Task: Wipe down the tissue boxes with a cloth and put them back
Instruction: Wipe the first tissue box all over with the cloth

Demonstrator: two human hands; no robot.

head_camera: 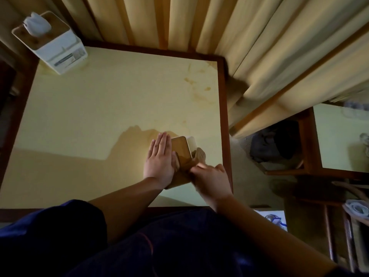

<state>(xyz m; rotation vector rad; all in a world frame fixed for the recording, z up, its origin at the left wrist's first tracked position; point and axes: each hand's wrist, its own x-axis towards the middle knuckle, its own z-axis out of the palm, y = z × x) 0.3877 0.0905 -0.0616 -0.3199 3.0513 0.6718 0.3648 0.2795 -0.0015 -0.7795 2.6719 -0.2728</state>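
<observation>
A tissue box [182, 149] with a brown wooden lid and pale sides stands near the table's front right corner. My left hand [159, 158] lies flat with straight fingers against the box's left side. My right hand [209, 177] is blurred and grips a tan cloth [198, 156] against the box's right side. A second tissue box [58, 48], white with a wooden lid and a tissue sticking out, stands at the table's far left corner.
The table [99, 108] has a pale yellow top with a dark wooden rim. Beige curtains [199, 23] hang behind and to the right. Another table [339, 140] and a wooden chair stand at the right.
</observation>
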